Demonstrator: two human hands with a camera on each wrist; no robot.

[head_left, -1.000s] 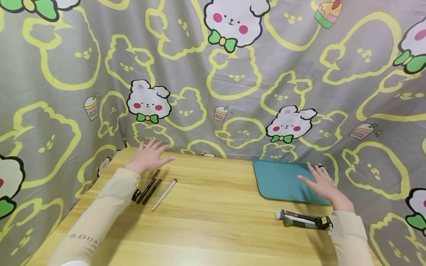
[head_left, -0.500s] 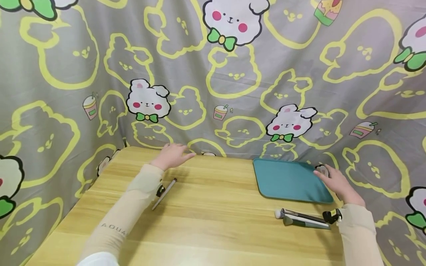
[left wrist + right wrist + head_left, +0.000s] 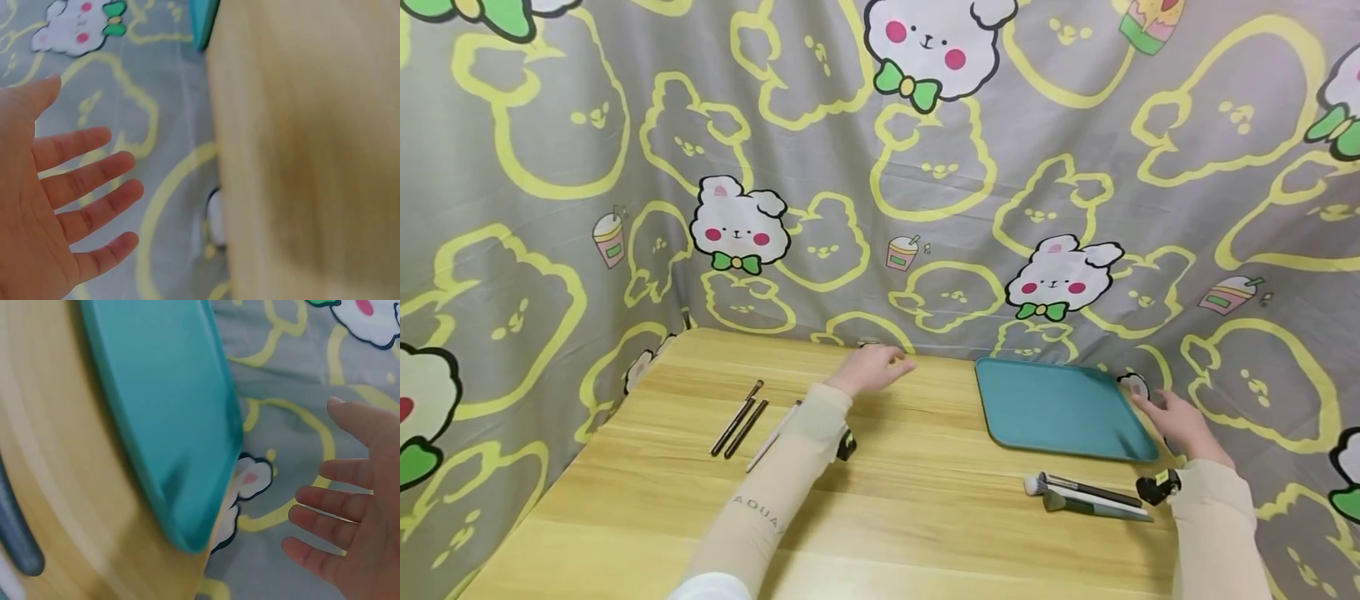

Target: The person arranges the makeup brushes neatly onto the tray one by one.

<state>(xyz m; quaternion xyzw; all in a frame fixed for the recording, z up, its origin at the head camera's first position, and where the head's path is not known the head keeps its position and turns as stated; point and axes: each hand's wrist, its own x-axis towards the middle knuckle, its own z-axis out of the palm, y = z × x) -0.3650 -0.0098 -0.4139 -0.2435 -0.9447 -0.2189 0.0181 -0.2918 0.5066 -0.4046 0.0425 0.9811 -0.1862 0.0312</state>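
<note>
My left hand hovers over the back middle of the table with nothing in it. The left wrist view shows its fingers spread and relaxed. To the right, my right hand hangs beside the right end of a teal tray; its fingers are loosely extended and apart from the tray in the right wrist view. The tray lies flat and bare near the back edge. In front of it lies a group of makeup brushes, close to the right wrist.
On the left of the wooden table lie two dark makeup brushes and a white-handled brush, partly behind my left sleeve. A grey patterned curtain hangs round the table's back and sides.
My left hand has swept right from above the left brushes to the back middle, uncovering the dark ones. The right hand has moved right, from over the tray to beside its end.
</note>
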